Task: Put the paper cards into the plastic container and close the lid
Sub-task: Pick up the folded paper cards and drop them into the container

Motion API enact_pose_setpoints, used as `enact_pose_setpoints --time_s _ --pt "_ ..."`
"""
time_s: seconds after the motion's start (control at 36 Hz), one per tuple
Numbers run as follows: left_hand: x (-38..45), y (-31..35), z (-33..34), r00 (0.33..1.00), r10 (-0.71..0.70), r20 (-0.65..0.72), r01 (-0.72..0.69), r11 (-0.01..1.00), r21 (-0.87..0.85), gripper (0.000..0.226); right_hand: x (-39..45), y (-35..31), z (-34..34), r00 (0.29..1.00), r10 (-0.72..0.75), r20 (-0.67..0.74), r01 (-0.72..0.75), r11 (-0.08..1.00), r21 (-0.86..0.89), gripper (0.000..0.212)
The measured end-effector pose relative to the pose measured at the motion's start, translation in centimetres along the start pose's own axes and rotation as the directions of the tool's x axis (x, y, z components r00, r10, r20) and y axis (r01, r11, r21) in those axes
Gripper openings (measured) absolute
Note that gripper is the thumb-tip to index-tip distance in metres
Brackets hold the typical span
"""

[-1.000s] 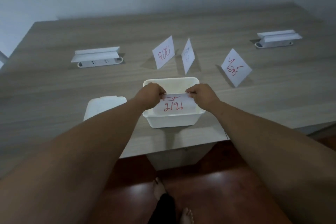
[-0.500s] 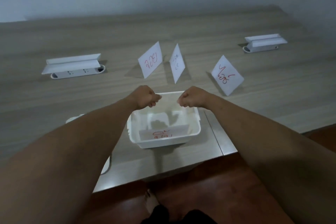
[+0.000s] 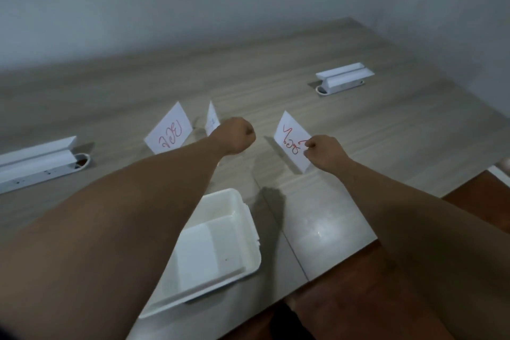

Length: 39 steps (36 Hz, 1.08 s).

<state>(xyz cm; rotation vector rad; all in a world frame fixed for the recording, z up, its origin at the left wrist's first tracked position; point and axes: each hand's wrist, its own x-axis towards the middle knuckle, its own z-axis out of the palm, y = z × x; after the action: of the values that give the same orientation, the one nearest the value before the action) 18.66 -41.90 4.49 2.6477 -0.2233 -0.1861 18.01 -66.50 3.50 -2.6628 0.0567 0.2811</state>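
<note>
The right hand (image 3: 324, 153) pinches the right edge of a standing paper card (image 3: 291, 143) with red writing; the left hand (image 3: 237, 134) hovers as an empty closed fist just beside a narrow middle card (image 3: 212, 119); a third card (image 3: 169, 132) stands further left; the open white plastic container (image 3: 248, 232) sits near the wooden table (image 3: 386, 146) edge, partly behind the left forearm.
</note>
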Motion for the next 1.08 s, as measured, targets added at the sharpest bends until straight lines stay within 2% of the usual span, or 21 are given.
enact_pose_setpoints --time_s 0.11,0.25,0.33,0.39,0.44,0.5,0.61,0.67,0.81,0.97,1.08 --pt "4.9 1.7 1.9 0.999 -0.010 0.049 0.007 0.999 0.050 0.033 3.5 2.4 -0.5 1.000 0.012 0.000 -0.012 1.000 0.004 0.037" --pt "11.2 3.7 4.9 0.988 -0.054 0.144 0.036 0.991 0.127 0.051 8.1 5.3 -0.4 0.998 0.020 0.064 -0.023 0.998 0.055 0.048" --pt "14.1 4.8 6.5 0.989 -0.009 0.148 -0.011 0.991 0.133 0.063 10.2 6.2 0.2 0.993 -0.018 0.118 0.012 0.998 0.059 0.052" --pt "15.5 5.4 7.6 0.988 0.038 0.147 -0.068 0.976 0.206 0.068 11.1 6.6 0.8 0.988 -0.045 0.151 0.037 0.998 0.054 0.050" --pt "16.7 5.9 8.7 0.984 0.064 0.165 -0.115 0.939 0.324 0.063 11.8 7.1 1.5 0.984 -0.089 0.156 0.082 0.995 0.050 0.033" --pt "17.2 5.9 9.5 0.986 0.043 0.158 -0.103 0.914 0.392 0.057 12.0 7.7 2.2 0.982 -0.146 0.123 0.144 0.989 0.026 0.015" --pt "17.0 5.3 9.6 0.998 -0.031 0.060 0.001 0.896 0.444 0.036 11.9 8.4 2.0 0.972 -0.230 -0.037 0.232 0.972 0.045 0.017" --pt "16.3 5.0 8.7 0.998 -0.055 0.045 0.033 0.917 0.399 0.027 11.9 8.1 1.1 0.956 -0.280 -0.090 0.286 0.956 0.065 0.017" --pt "12.4 4.8 5.0 0.992 -0.129 0.004 0.128 0.985 0.117 0.020 11.1 6.0 -1.7 0.928 -0.349 -0.127 0.362 0.927 0.096 0.016" --pt "5.1 4.4 -0.6 0.978 -0.104 -0.180 0.110 0.994 0.025 0.016 7.4 0.8 -3.8 0.877 -0.442 -0.190 0.470 0.871 0.142 0.021" --pt "-1.2 3.3 -3.9 0.957 -0.144 -0.250 0.137 0.990 -0.045 0.014 3.4 -3.4 -4.4 0.829 -0.512 -0.225 0.552 0.815 0.178 0.022"
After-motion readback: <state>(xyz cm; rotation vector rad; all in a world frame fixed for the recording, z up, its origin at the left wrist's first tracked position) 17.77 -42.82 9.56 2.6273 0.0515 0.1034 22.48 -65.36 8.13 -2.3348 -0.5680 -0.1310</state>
